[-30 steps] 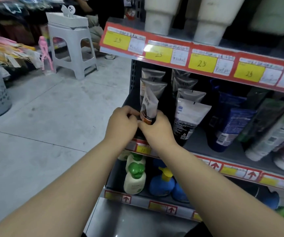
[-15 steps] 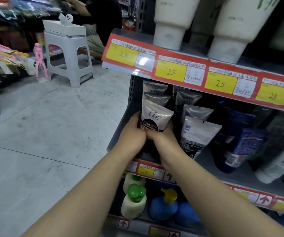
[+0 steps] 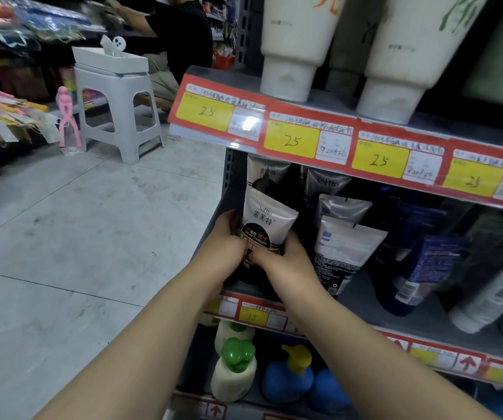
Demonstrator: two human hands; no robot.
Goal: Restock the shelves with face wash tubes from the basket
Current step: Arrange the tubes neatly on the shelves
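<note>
A white and dark-brown face wash tube (image 3: pixel 267 219) stands cap-down at the left front of the middle shelf (image 3: pixel 365 301). My left hand (image 3: pixel 224 242) grips its left side and my right hand (image 3: pixel 286 257) grips its lower right, thumbs meeting over the dark cap end. More tubes of the same kind (image 3: pixel 267 172) stand behind it. Grey and white tubes (image 3: pixel 344 237) fill the row to the right. The basket is out of view.
Large white tubes (image 3: pixel 297 47) stand on the upper shelf above red price strips (image 3: pixel 304 137). Pump bottles, green-topped (image 3: pixel 235 371) and blue (image 3: pixel 289 380), sit on the lower shelf. A white stool (image 3: pixel 117 107) and a crouching person (image 3: pixel 171 40) are down the aisle at the left.
The tube was tilted with its edge toward me; now it faces front and stands upright. Both hands stayed on its lower end as my view moved closer to the shelf.
</note>
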